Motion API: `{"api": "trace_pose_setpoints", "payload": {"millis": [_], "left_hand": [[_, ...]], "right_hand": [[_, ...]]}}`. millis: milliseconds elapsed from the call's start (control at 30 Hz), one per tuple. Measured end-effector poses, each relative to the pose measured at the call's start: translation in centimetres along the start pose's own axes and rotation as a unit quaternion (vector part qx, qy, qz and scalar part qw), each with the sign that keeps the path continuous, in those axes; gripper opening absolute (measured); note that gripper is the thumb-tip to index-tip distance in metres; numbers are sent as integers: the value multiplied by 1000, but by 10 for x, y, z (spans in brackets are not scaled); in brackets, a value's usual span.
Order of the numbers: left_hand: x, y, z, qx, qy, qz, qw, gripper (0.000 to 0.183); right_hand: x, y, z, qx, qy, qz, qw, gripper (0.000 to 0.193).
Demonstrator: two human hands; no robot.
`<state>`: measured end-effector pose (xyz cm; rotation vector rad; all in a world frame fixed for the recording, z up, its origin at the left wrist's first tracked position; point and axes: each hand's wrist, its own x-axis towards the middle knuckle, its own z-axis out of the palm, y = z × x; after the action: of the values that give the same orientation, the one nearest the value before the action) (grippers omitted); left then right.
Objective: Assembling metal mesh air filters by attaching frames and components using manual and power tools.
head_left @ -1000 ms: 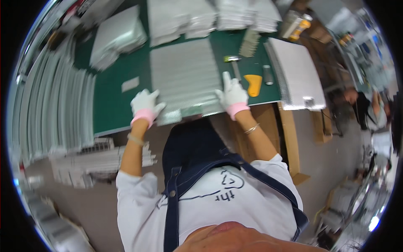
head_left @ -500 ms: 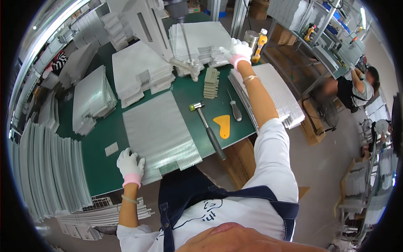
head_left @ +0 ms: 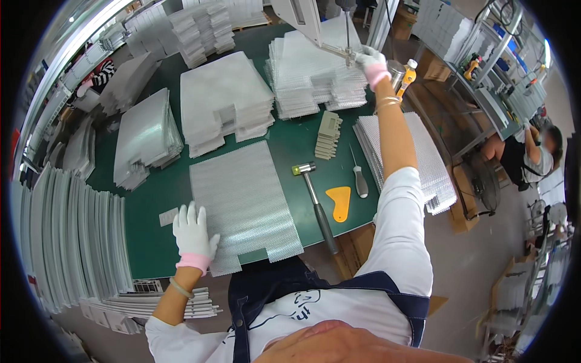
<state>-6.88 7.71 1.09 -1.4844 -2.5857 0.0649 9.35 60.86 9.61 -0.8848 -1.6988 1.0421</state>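
My left hand [head_left: 192, 233], in a white glove with a pink cuff, lies open with fingers spread at the near left edge of a silvery perforated sheet [head_left: 242, 199]. The sheet is flat on the table and has a notch in its near edge. My right hand [head_left: 371, 62], also gloved, is stretched far out, its fingers bent against the end of a metal swing arm [head_left: 330, 48]. Part of that grip is hidden. A thin rod hangs down to the arm's end above a stack of notched sheets [head_left: 315, 78].
On the green table [head_left: 151, 242] lie a mallet [head_left: 316, 206], a yellow scraper [head_left: 340, 202], a screwdriver [head_left: 361, 180] and a beige ridged block [head_left: 328, 134]. A yellow bottle [head_left: 407, 77] and a can [head_left: 394, 74] stand right. Upright panels [head_left: 72, 236] line the left; a co-worker [head_left: 529, 157] sits far right.
The swing arm has moved right and away, to my right hand. That hand's fingers have gone from spread to bent. My left hand has spread its fingers. The whole view has shifted.
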Motion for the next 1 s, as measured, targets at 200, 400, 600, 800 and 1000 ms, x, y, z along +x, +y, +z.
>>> {"api": "trace_pose_setpoints", "payload": {"millis": [200, 400, 600, 800, 1000], "left_hand": [[103, 19, -38, -196, 191, 131, 953, 61], [297, 70, -20, -497, 155, -34, 853, 67], [344, 103, -10, -647, 112, 47, 752, 79], [334, 142, -34, -611, 49, -63, 787, 74], [343, 140, -34, -380, 123, -77, 913, 51]], "right_hand": [[-1, 23, -8, 373, -109, -82, 918, 40], [-25, 16, 9, 367, -75, -85, 923, 41], [-28, 13, 28, 371, -37, -68, 925, 37], [-17, 27, 14, 308, 22, -59, 949, 36], [-4, 39, 15, 176, 61, 27, 982, 38]]}}
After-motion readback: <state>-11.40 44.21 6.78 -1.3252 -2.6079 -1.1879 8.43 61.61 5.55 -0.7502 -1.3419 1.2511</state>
